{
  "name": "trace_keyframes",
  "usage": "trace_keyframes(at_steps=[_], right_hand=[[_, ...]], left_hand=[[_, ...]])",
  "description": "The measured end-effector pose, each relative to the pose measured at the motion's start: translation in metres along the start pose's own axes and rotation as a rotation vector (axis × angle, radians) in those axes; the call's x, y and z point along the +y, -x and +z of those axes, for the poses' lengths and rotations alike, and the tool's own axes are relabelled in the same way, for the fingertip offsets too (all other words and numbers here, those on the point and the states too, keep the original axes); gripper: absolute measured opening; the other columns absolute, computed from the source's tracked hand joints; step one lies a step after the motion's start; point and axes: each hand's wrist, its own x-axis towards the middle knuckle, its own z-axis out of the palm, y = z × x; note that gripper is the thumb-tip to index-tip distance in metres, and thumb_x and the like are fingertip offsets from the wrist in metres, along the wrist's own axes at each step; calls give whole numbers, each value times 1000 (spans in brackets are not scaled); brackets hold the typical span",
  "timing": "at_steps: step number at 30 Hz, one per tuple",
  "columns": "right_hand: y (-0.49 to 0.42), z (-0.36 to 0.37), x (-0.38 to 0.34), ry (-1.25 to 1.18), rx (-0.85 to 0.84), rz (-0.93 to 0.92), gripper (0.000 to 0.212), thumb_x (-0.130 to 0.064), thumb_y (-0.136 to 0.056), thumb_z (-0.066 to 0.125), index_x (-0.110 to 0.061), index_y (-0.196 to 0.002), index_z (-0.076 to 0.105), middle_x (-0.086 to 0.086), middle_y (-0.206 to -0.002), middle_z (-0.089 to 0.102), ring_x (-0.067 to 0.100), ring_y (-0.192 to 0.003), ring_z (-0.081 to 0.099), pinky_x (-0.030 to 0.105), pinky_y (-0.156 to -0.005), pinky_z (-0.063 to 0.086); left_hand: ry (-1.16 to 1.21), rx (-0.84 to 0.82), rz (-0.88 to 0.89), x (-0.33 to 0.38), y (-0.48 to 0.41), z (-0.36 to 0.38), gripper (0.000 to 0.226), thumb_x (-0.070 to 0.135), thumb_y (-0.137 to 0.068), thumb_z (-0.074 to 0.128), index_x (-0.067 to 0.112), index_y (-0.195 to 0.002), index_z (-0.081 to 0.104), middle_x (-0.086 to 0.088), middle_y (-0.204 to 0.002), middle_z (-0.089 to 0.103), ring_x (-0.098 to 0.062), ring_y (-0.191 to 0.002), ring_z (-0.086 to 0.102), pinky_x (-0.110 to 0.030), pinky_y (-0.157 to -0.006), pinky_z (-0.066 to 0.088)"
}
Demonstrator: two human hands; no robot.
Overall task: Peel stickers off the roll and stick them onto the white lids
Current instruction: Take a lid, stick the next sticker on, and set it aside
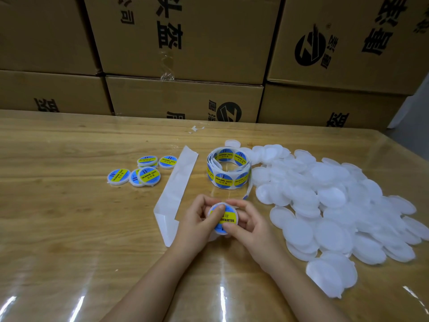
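Note:
Both hands hold one white lid (228, 220) with a blue and yellow sticker on it, just above the table's near middle. My left hand (200, 220) grips its left side, thumb pressing on the sticker. My right hand (247, 225) grips its right side, thumb on the lower edge of the sticker. The sticker roll (228, 167) lies flat behind the hands. A big heap of bare white lids (336, 205) spreads to the right. Several stickered lids (141, 171) lie at the left.
A long strip of empty white backing paper (177, 189) runs from the roll's left down toward my left hand. Stacked cardboard boxes (185, 66) wall off the far edge of the wooden table (69, 217). A scrap of paper (196, 129) lies at the back.

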Motion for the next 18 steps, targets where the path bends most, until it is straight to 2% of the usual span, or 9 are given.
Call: trace_keyframes(at_steps=[5, 10, 14, 18], right_hand=[[-1, -1, -1, -59, -26, -8, 32, 7, -91, 53, -11, -117, 54, 3, -95, 74, 12, -84, 68, 24, -66, 54], [-2, -3, 2, -83, -20, 3, 26, 1, -95, 48, -12, -115, 57, 4, -90, 74, 16, -80, 68, 26, -64, 55], [-2, -3, 4, -75, -27, 5, 24, 1, -95, 48, -11, -115, 56, 4, -88, 74, 16, -78, 68, 26, -63, 55], [-2, -2, 5, -41, -30, 11, 22, 2, -94, 50, -11, -110, 55, 1, -81, 74, 9, -67, 65, 21, -58, 51]], left_hand=[[-2, 7, 11, 1, 1, 1, 8, 31, -80, 61, 37, -76, 64, 7, -65, 62, -7, -65, 56, -21, -60, 47], [-29, 1, 34, 1, 1, 1, 19, 10, -91, 59, 21, -75, 59, 11, -56, 57, -2, -59, 54, -15, -56, 45], [-18, 6, 21, 2, 1, 0, 17, 13, -91, 58, 16, -74, 58, -5, -64, 58, -10, -63, 56, -23, -58, 46], [18, 21, 6, 4, 0, 1, 22, 17, -92, 55, 13, -71, 54, 9, -61, 61, -1, -59, 56, -14, -56, 45]])
